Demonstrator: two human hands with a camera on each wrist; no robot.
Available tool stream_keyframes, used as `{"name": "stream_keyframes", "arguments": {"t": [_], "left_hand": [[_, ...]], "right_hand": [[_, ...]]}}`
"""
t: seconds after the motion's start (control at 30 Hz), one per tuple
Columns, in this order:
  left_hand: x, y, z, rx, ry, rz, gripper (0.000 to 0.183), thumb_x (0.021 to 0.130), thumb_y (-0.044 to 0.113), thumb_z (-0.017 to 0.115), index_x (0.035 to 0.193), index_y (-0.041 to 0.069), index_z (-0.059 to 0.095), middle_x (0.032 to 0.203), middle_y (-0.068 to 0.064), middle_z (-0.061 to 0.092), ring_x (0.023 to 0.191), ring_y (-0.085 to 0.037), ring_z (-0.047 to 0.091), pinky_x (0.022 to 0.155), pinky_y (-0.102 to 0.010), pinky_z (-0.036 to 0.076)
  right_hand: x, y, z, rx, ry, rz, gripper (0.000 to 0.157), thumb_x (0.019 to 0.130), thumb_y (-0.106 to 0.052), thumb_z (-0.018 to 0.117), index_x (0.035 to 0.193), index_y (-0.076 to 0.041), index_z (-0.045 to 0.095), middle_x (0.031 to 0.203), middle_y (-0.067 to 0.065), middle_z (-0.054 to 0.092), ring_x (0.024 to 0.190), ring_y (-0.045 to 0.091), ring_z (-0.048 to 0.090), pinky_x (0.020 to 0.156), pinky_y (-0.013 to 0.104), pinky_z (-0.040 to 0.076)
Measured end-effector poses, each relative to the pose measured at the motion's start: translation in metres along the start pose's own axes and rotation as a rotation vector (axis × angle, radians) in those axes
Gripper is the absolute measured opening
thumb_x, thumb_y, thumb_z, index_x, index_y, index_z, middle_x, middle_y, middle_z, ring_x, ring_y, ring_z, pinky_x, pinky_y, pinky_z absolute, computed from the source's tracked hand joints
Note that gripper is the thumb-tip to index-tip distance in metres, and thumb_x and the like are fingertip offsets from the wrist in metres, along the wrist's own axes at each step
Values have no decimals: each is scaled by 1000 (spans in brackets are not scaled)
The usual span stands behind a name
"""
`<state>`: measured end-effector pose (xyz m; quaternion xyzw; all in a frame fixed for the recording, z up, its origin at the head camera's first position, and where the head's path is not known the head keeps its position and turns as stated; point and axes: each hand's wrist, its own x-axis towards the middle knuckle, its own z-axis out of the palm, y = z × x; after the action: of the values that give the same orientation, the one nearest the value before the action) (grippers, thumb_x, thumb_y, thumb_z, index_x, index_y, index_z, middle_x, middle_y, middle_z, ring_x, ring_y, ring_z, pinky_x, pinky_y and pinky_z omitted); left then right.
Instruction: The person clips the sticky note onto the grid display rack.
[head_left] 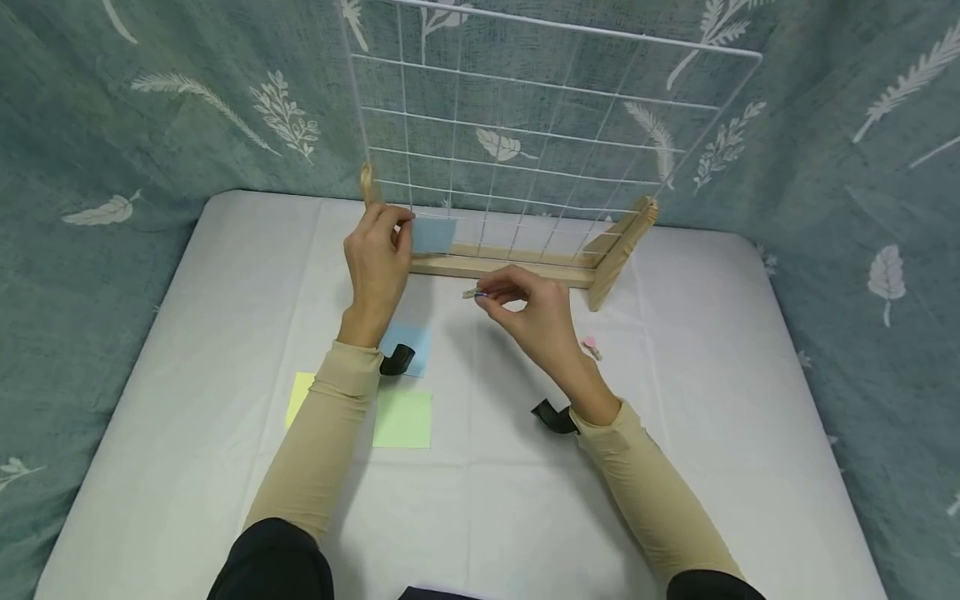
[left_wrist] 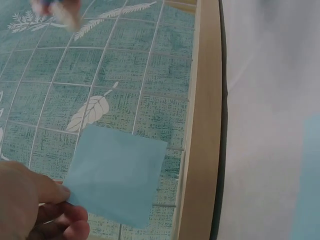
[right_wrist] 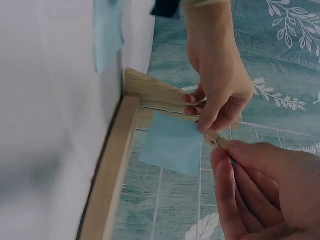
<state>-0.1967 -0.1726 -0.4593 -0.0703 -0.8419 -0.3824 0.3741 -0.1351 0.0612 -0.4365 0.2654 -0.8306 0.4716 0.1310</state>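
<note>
My left hand [head_left: 380, 254] pinches the edge of a blue square of paper [left_wrist: 117, 175] and holds it against the lower left of a white wire grid [head_left: 525, 154]. Between the thumb and fingers of my right hand [head_left: 534, 312] is a small wooden clothespin [right_wrist: 215, 140] with a bit of blue on it. In the head view that clothespin stands apart from the paper, to its lower right. The left wrist view catches only a blur of the right hand at its upper left corner.
The grid rises from a wooden stand [head_left: 622, 250] at the table's back. On the white table [head_left: 705, 350] lie another blue paper [head_left: 420, 342], a green one [head_left: 402, 421], a yellow one [head_left: 297, 396] partly under the left sleeve, and a clothespin with a pink piece [head_left: 592, 346].
</note>
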Motion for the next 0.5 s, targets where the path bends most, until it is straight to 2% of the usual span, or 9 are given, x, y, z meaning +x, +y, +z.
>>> {"name": "stream_keyframes", "arguments": {"t": [0.23,0.5], "left_hand": [[-1,-2,0,11,18,-2,9,99,1,69,97,-1,77,92,-15,71,66,-27,64,60,-38,51],[0,0,2,35,18,21,10,99,1,68,97,0,78,93,-14,71,66,-26,63,60,-36,49]], "right_hand": [[33,-5,6,0,37,-11,14,90,-5,83,103,-5,78,94,8,80,81,19,78,76,31,63],[48,-3,13,-75,52,-37,13,91,-5,82,102,-5,78,93,8,80,79,19,78,75,29,62]]}}
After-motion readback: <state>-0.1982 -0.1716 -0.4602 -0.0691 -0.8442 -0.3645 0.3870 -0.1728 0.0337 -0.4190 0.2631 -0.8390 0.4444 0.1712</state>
